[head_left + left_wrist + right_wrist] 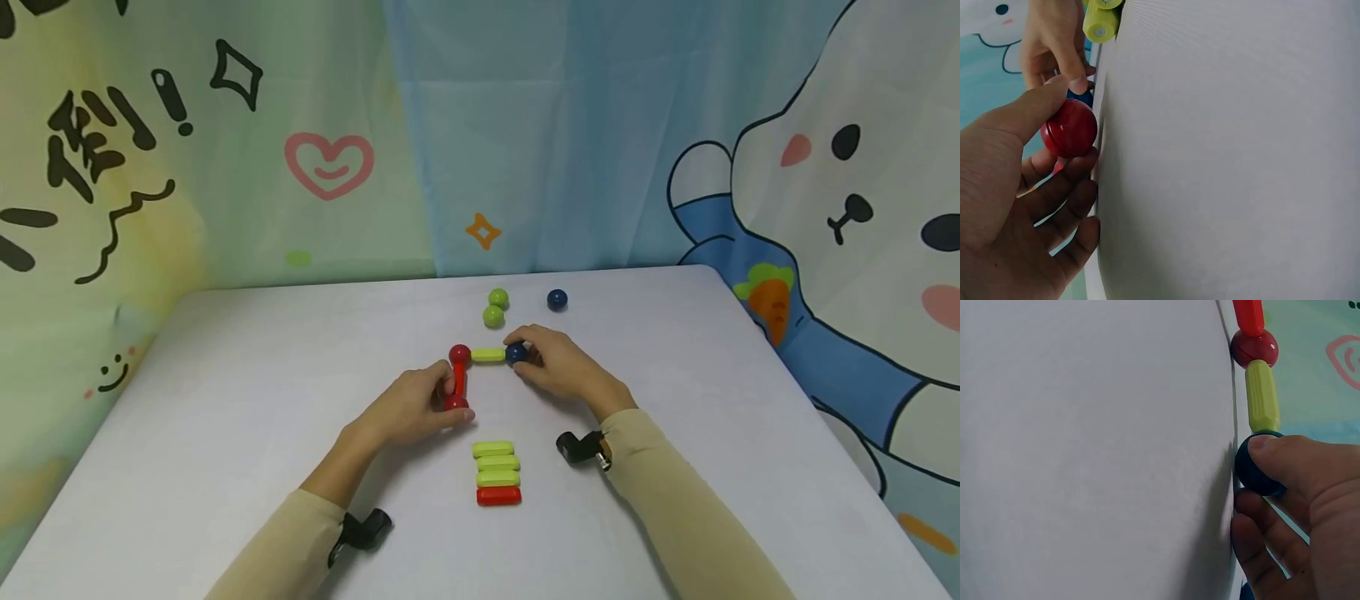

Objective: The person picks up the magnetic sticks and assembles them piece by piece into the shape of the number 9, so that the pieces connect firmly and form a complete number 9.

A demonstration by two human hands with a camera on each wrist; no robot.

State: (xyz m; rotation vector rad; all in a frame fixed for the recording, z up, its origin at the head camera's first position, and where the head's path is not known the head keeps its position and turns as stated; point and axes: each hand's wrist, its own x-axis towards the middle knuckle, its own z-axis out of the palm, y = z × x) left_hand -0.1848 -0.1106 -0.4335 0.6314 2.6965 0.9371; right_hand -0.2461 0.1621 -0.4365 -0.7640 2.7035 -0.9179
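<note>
On the white table lies an L-shaped chain of rods and balls. My left hand (415, 404) pinches the near red ball (1071, 128) between thumb and fingers. A red rod (460, 379) runs from that ball to a second red ball (460, 355) farther off. From there a yellow-green rod (1262, 395) extends right to a dark blue ball (1259, 464). My right hand (558, 364) holds this blue ball, thumb on one side and fingers on the other.
Two green balls (493, 317) and another dark blue ball (557, 300) lie beyond the chain. Nearer me, several yellow-green rods (497, 462) and a red rod (498, 496) are lined up in a stack-like row. A printed curtain (525, 133) hangs behind the table.
</note>
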